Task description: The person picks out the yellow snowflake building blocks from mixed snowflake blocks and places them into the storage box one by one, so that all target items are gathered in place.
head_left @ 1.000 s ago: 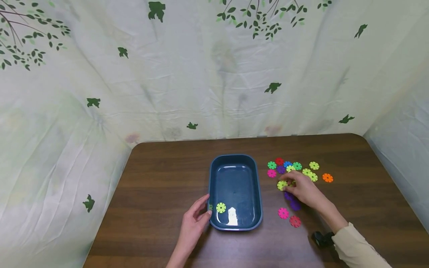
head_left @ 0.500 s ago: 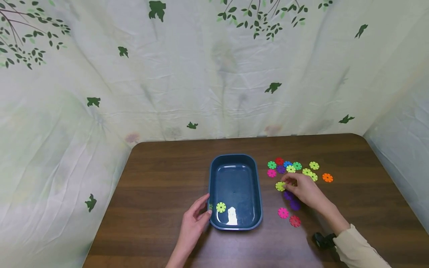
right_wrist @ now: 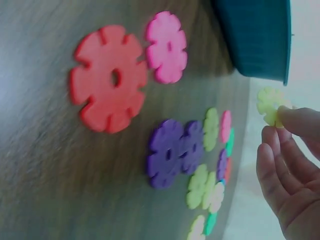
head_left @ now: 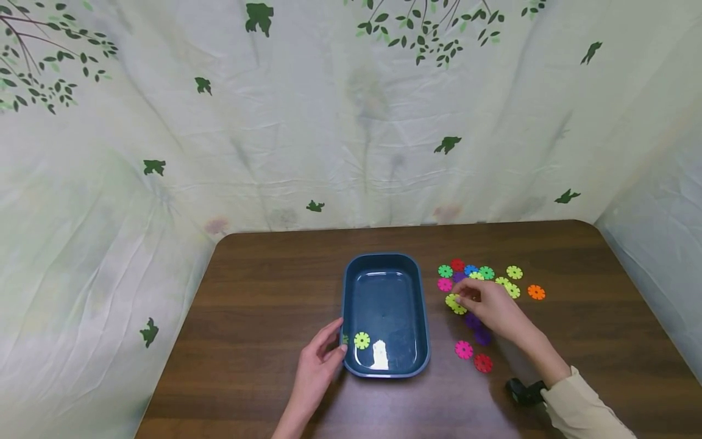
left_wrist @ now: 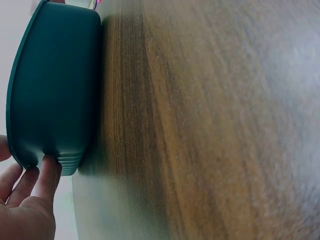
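Note:
My right hand (head_left: 493,308) pinches a yellow-green notched plastic disc (right_wrist: 269,102) between thumb and fingertips, raised off the table in the right wrist view. Another yellow-green disc (right_wrist: 211,129) lies on the table close by. My left hand (head_left: 318,366) holds the left rim of a dark blue rectangular tray (head_left: 384,292), its fingers against the outer wall (left_wrist: 55,85) in the left wrist view. One yellow-green disc (head_left: 362,340) lies inside the tray near my left hand. Two purple discs (right_wrist: 164,155) lie partly behind my right hand in the head view.
A pink disc (head_left: 463,349) and a red disc (head_left: 483,363) lie nearest the front. Behind my right hand several green, red, blue, pink and yellow-green discs are clustered, with an orange disc (head_left: 536,292) to their right. A patterned cloth (head_left: 351,122) hangs behind the table (head_left: 263,292).
My right hand has shifted slightly left and lifted a yellow-green disc, so a second one shows beside it. The left hand and tray have stayed in place.

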A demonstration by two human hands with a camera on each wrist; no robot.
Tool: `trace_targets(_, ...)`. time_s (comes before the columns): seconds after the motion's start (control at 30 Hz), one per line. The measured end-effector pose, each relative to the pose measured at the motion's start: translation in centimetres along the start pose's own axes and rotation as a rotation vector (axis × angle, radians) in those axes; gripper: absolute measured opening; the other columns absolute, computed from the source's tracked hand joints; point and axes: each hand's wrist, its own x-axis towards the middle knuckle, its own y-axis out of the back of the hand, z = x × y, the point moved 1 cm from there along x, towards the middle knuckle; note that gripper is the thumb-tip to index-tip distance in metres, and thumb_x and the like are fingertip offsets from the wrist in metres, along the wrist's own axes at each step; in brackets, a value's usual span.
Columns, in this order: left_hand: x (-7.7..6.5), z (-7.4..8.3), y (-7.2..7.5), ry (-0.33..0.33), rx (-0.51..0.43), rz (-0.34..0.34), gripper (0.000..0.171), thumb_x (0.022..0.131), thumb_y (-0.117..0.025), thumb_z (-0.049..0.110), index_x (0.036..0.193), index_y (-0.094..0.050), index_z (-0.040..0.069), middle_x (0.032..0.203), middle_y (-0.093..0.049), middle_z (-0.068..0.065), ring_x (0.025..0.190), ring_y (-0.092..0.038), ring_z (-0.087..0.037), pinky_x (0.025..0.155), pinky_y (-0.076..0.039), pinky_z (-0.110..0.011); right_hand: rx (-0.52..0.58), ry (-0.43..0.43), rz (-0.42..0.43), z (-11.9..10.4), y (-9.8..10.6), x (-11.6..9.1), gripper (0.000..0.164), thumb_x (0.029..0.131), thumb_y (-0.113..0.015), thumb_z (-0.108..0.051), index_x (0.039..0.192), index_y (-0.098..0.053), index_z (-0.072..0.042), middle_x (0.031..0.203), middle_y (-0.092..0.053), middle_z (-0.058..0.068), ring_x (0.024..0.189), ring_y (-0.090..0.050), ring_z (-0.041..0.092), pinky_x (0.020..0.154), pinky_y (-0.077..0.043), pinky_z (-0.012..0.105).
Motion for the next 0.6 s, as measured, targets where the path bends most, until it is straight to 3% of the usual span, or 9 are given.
trace_targets(0.3,-0.1,0.0,-0.1,-0.045,-0.032,-0.006,0.048,0.089,-0.067,-0.001,0.136,-0.058,0.007,0.140,-0.053,-0.014,0.123,-0.055,-0.032,0.094,-0.050,-0.027,0.071,0.027,0.020,-2.2,0.2,0.4,0.014,0.090,-0.071,-0.008,0.102,-0.072,-0.016,0.091,-0.069,-0.004,0.081,-0.063,0.014,0.066,-0.056,0.027)
trace_targets(0.6,-0.2,-0.2,-0.1,-0.034,-0.045,-0.006,0.049,0.090,-0.066,-0.003,0.137,-0.057,0.005,0.140,-0.052,-0.016,0.122,-0.055,-0.035,0.093,-0.051,-0.027,0.109,0.108,0.050,-4.4,-0.6,0.9,0.016,0.089,-0.072,-0.008,0.104,-0.072,-0.016,0.093,-0.069,-0.006,0.082,-0.065,0.012,0.072,-0.057,0.027)
